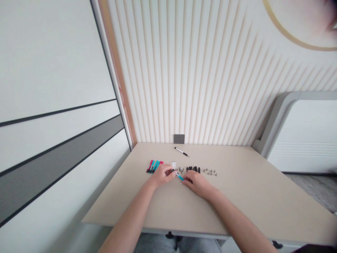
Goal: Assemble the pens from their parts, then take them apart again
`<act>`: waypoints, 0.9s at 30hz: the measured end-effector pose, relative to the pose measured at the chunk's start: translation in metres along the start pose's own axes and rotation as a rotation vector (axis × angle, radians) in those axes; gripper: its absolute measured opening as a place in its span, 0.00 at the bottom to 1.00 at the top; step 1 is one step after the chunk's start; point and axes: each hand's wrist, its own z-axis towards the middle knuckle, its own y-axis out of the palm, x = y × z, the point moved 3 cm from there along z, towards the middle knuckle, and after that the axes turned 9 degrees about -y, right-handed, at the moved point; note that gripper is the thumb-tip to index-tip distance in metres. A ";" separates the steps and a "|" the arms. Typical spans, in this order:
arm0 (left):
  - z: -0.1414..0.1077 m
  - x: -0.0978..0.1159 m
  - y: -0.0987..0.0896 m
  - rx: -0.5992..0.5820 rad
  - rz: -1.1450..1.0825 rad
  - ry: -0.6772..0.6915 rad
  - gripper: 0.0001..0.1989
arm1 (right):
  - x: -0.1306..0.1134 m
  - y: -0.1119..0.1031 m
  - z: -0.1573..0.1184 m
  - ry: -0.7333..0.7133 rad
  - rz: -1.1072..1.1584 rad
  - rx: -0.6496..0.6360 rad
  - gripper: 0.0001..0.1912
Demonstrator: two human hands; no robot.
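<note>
A teal pen barrel (180, 176) with a dark end slants between my two hands above the table. My left hand (163, 174) pinches its dark upper end. At the lower teal end, the fingers of my right hand (195, 181) are closed on it. Pink and teal pen barrels (152, 166) with black ends lie in a row just left of my left hand, which partly hides them. Behind my hands are clear thin tubes (173, 164) and small grey springs or similar parts (180, 170). Several black grips or caps (194, 168) lie beyond my right hand.
Several small grey pieces (210, 172) are scattered right of the black parts. A white and black pen (181, 151) lies farther back on the beige table (252, 196). The ribbed wall (179, 70) with a dark socket (179, 138) stands behind; a white cabinet panel (52, 63) rises at left.
</note>
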 end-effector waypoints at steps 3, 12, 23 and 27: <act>0.001 -0.001 -0.003 0.066 -0.015 -0.007 0.12 | 0.000 -0.001 -0.001 0.010 -0.005 0.003 0.08; 0.001 0.000 -0.012 0.188 -0.037 -0.056 0.12 | -0.002 -0.007 -0.003 0.018 -0.025 0.036 0.11; 0.002 -0.003 -0.013 0.238 -0.046 -0.077 0.10 | -0.008 -0.007 -0.002 0.001 -0.034 0.015 0.09; 0.003 -0.003 -0.013 0.267 -0.016 -0.081 0.12 | -0.010 -0.003 -0.001 -0.038 -0.052 0.019 0.12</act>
